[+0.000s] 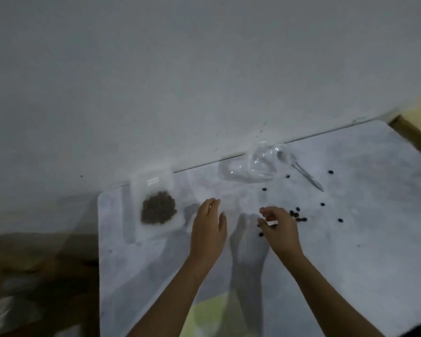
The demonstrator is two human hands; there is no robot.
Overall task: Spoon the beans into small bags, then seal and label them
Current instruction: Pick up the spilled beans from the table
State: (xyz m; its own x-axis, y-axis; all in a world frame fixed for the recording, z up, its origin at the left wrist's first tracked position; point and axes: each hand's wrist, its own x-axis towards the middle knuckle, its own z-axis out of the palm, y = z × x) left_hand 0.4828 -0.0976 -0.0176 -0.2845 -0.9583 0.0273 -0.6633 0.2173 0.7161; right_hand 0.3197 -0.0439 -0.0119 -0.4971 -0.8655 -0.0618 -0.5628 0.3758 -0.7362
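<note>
Head view: I log one filled bag (157,205) lying left on the counter (350,263), seal unconfirmed. Left hand (209,227) beside it, grip slack and empty. Crumpled empty bag (248,166) behind. Right hand (280,229) pinches a small white slip (272,223); loose beans (298,215) and spoon (301,170) further right. Labelling appears outstanding.

Left hand (209,227) flat, fingers straight; right hand (280,231) curled, pinching a white scrap (272,223)

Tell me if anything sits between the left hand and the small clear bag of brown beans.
Nothing visible: only bare white tabletop separates the left hand from the small clear bag of brown beans. Loose dark beans lie by the right hand, which pinches a small white slip.
</note>
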